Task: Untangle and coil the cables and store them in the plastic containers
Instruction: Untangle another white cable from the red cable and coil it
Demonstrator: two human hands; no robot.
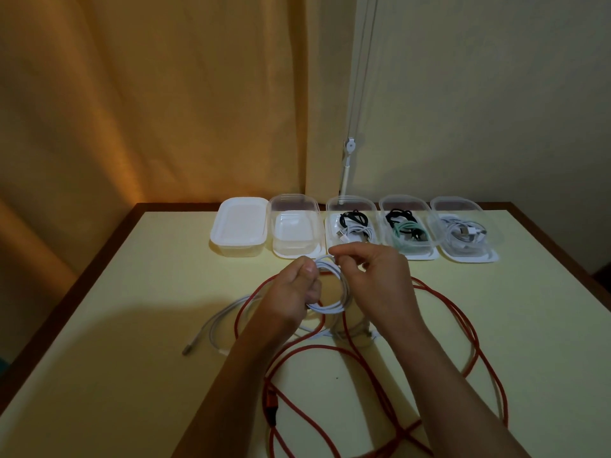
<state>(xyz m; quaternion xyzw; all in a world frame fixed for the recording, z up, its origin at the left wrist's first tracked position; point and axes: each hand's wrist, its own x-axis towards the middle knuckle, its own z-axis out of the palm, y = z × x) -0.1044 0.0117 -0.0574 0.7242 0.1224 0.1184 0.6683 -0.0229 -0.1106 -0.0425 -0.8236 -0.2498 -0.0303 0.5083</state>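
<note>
L hand [294, 289]: fingers curled round the left side of a small white cable coil [330, 285], thumb pressed on top of the strands. R hand [377, 276]: thumb + forefinger pinch the coil's top arc, other fingers loosely bent. Coil held upright between both hands, above the table [132, 325], loop open toward camera.

Below/around hands: red cable [463, 342] sprawled in big loose loops on the table, running under both forearms; orange plug end near front. Second white cable [218, 320] lies loose to the left, plug end pointing front-left.

Far edge: row of five plastic boxes. Leftmost [239, 229] lidded, white; next [296, 226] open, w/ no cable visible inside; three to the right [406, 226] hold coiled black, white, mint cables. Curtain [148, 94] behind.
</note>
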